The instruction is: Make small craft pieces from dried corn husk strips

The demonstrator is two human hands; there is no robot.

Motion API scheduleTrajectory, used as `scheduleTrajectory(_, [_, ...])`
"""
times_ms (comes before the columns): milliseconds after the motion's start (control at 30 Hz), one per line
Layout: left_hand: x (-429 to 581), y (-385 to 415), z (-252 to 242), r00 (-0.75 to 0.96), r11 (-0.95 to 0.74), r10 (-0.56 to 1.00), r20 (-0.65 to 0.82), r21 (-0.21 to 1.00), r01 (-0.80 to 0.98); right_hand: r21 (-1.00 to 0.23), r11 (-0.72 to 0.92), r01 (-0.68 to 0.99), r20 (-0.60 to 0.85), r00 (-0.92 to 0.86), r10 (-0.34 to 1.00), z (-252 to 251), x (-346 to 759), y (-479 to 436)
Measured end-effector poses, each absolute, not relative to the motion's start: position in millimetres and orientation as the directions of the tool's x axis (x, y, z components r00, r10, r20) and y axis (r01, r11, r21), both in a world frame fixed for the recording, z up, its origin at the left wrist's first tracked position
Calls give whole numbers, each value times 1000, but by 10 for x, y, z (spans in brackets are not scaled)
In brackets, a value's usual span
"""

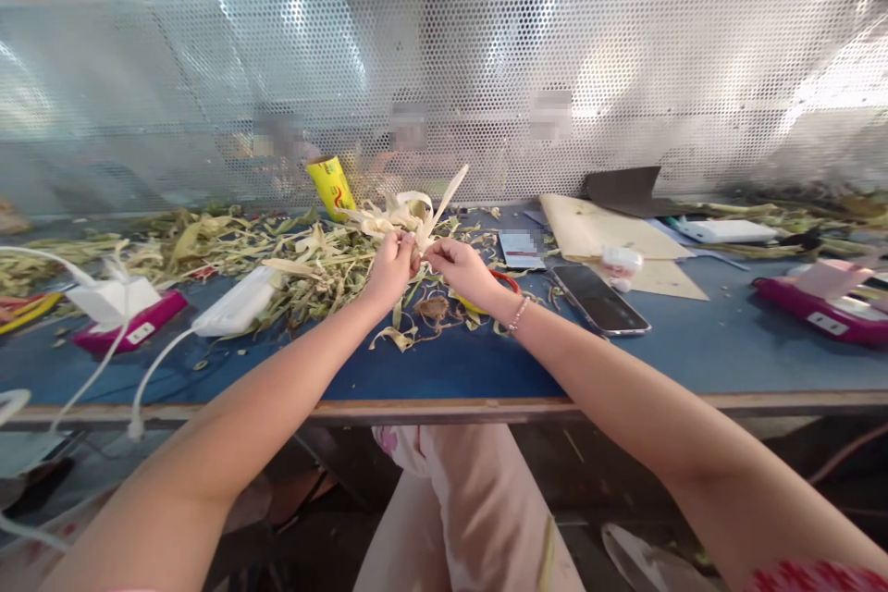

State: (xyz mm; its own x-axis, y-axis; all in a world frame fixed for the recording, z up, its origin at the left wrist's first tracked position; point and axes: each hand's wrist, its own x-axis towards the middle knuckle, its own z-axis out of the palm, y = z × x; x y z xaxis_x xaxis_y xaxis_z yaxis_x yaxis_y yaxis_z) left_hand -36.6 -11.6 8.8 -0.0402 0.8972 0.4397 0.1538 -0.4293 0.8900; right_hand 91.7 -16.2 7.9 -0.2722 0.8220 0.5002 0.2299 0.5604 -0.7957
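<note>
Pale dried corn husks [409,215], spread like petals, rise from between my two hands above the blue tabletop. My left hand [392,270] is closed around the gathered base of the husks. Close against it, my right hand [454,264] pinches at the same base; what lies between its fingertips is too small to make out. Below the hands lies a small ball of brown twine [431,306] with loose strands. Scissors with red and yellow handles [505,281] lie partly hidden behind my right wrist.
Husk scraps [312,268] heap along the left, near a yellow tube [331,187] and a white power adapter [240,301]. A phone [600,299], a card [522,249] and brown paper [603,227] lie right. Purple power strips [822,322] flank both sides; a perforated metal screen [472,65] stands behind.
</note>
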Motion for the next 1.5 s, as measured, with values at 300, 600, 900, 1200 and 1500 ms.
scheduleTrajectory(300, [-406, -70, 61, -10, -450, 885, 466, 860, 242, -742, 566, 360, 513, -239, 825, 69, 917, -156])
scheduleTrajectory(600, [-325, -200, 117, 116, -438, 899, 422, 876, 205, -716, 562, 415, 506, -246, 827, 59, 935, -152])
scheduleTrajectory(900, [-338, -126, 9, 184, -380, 912, 366, 924, 43, -735, 584, 346, 518, -270, 812, 80, 942, -187])
scheduleTrajectory(1200, [-363, -100, 46, 151, -444, 891, 429, 892, 87, -712, 588, 383, 526, -264, 808, 71, 940, -171])
scheduleTrajectory(1500, [-415, 18, -12, -9, -461, 881, 473, 863, 204, -707, 602, 371, 525, -295, 798, 55, 938, -143])
